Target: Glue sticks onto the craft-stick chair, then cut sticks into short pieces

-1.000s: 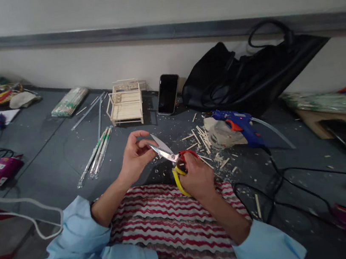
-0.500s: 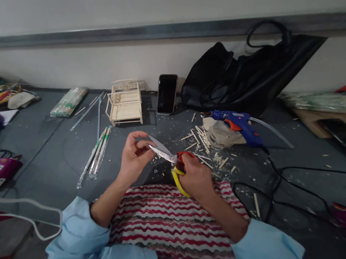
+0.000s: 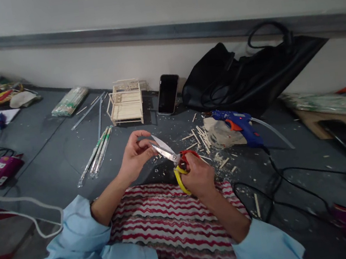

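Note:
My right hand (image 3: pixel 200 176) is wrapped round the red and yellow handles of a pair of scissors (image 3: pixel 167 152), whose blades are slightly parted and point toward my other hand. At the blade tips, the fingers of my left hand (image 3: pixel 138 155) are pinched together; whatever they hold is too small or too hidden to make out. Behind the hands stands a small chair-like model of pale wooden sticks (image 3: pixel 126 106). Cut stick pieces (image 3: pixel 202 139) lie scattered to the right of the scissors.
A blue glue gun (image 3: pixel 238 124) lies on a crumpled plastic bag, its black cord trailing right. A phone (image 3: pixel 168 93) leans upright near a black bag (image 3: pixel 236 77). Wrapped sticks (image 3: pixel 100 152) and a stick packet (image 3: pixel 70 102) lie left. A striped cloth (image 3: pixel 170 224) covers my lap.
The scissors and my right hand have shifted very slightly to the right in view, and the blades look a little less parted. My left hand keeps nearly the same pose.

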Action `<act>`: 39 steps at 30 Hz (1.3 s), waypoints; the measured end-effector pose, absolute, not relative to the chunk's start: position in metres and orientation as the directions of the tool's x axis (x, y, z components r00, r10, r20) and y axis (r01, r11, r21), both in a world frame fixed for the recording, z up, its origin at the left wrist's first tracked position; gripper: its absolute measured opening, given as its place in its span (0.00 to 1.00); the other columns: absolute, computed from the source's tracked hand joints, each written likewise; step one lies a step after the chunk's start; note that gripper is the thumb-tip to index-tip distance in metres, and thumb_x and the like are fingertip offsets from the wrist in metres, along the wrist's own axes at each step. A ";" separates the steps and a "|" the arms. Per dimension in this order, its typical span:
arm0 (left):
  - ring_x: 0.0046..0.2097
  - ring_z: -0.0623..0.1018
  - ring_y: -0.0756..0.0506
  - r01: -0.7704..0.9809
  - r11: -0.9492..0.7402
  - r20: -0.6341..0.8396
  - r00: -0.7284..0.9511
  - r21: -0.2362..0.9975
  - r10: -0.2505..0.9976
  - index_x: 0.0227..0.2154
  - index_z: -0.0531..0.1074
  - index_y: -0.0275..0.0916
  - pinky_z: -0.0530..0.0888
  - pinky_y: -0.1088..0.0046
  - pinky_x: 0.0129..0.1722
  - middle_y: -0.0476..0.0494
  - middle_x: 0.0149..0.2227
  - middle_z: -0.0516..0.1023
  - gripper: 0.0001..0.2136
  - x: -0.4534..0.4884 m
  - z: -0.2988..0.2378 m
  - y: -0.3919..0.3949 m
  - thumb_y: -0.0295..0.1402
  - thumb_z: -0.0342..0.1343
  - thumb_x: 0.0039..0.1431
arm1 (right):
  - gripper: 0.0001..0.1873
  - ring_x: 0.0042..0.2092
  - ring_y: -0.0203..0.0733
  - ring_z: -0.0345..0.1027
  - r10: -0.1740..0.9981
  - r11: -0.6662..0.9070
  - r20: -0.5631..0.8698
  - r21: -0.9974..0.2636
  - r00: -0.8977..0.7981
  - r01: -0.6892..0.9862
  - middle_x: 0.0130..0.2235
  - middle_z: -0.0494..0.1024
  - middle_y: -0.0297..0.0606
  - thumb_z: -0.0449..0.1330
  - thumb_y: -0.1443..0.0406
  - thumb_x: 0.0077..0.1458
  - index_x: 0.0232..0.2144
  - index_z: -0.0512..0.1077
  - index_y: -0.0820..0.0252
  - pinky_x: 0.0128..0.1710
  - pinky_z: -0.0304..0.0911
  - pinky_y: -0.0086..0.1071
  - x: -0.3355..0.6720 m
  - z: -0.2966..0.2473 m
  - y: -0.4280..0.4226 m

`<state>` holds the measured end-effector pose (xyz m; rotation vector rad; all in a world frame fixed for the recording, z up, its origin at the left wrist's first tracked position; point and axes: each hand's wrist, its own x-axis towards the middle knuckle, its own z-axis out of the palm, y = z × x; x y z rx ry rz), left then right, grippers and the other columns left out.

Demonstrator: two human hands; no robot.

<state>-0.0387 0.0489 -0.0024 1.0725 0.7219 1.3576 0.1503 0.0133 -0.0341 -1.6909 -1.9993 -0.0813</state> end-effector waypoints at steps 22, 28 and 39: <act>0.31 0.75 0.53 -0.467 -0.083 0.153 0.113 0.880 0.982 0.40 0.66 0.40 0.72 0.79 0.33 0.51 0.30 0.76 0.17 -0.038 0.000 0.048 0.30 0.65 0.48 | 0.06 0.28 0.39 0.61 0.879 0.225 0.468 -0.232 -0.094 0.946 0.23 0.68 0.34 0.53 0.62 0.49 0.28 0.66 0.58 0.30 0.50 0.30 0.146 -0.030 0.011; 0.30 0.75 0.54 -0.495 -0.088 0.170 0.123 0.864 0.978 0.39 0.67 0.40 0.71 0.80 0.31 0.52 0.29 0.76 0.16 -0.038 0.000 0.048 0.29 0.65 0.48 | 0.06 0.26 0.38 0.58 0.829 0.264 0.547 -0.206 -0.113 0.942 0.22 0.66 0.33 0.54 0.62 0.49 0.27 0.66 0.58 0.28 0.49 0.30 0.146 -0.029 0.011; 0.29 0.74 0.54 -0.502 -0.081 0.165 0.126 0.861 0.978 0.39 0.67 0.39 0.71 0.80 0.31 0.52 0.29 0.76 0.14 -0.036 0.001 0.045 0.27 0.63 0.50 | 0.05 0.27 0.39 0.59 0.849 0.244 0.520 -0.215 -0.100 0.946 0.22 0.65 0.32 0.53 0.62 0.49 0.28 0.66 0.58 0.29 0.49 0.31 0.145 -0.029 0.010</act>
